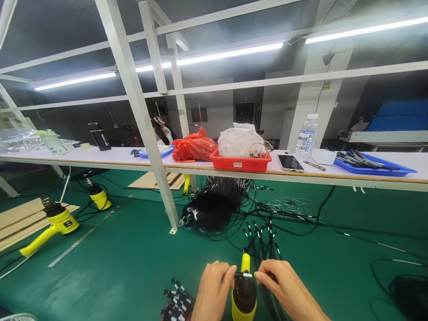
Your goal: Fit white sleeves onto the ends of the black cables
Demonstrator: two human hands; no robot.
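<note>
My left hand [214, 287] and my right hand [284, 285] meet at the bottom centre over a yellow and black heat gun [244, 292] standing on the green bench. Both pinch a thin wire [248, 275] stretched across the gun's nozzle, fingers closed on it. A fan of black wires with red and white tips [262, 240] lies just beyond the gun. Another bunch of tipped wires [175, 301] lies left of my left wrist.
A big coil of black cables [214, 207] sits under a white shelf [100, 157] holding a red tray [240, 162], red bag [194, 147], bottle [306, 136], phone [290, 162] and blue tray [377, 164]. Two more yellow heat guns [55, 223] [98, 196] lie at left. A white frame post [147, 120] stands mid-bench.
</note>
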